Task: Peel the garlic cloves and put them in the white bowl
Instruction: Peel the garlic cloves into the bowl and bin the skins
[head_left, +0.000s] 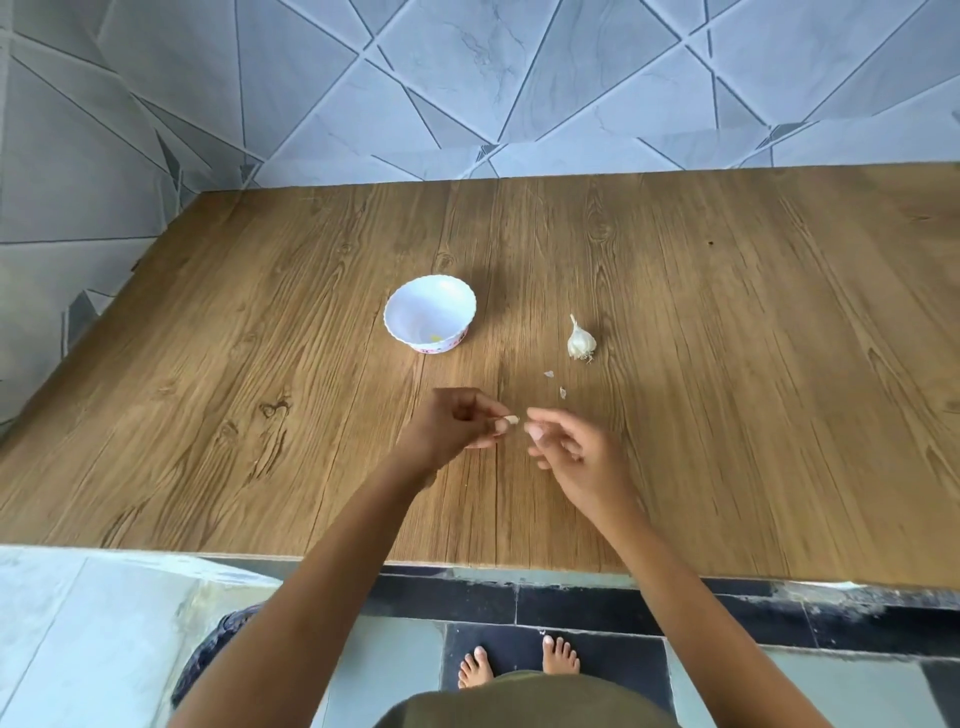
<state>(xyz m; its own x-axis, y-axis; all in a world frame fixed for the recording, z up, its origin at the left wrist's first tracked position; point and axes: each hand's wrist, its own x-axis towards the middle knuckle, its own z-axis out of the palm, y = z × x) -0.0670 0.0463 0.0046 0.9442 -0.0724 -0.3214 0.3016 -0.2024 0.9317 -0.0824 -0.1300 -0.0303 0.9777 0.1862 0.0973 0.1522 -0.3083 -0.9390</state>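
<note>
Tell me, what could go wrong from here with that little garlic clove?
The small pale garlic clove sits only at the fingertips of the left hand, so it could slip and drop onto the brown wooden table. The white scalloped bowl stands apart, farther back to the left, so the carry could miss it. Loose papery skin scraps lie nearby and might get swept along.

A single view is taken from head height, aimed forward and steeply down. The worktop (727, 312) is seen close below, the tiled wall (467, 78) beyond its far edge, and the floor (104, 649) nearest.
</note>
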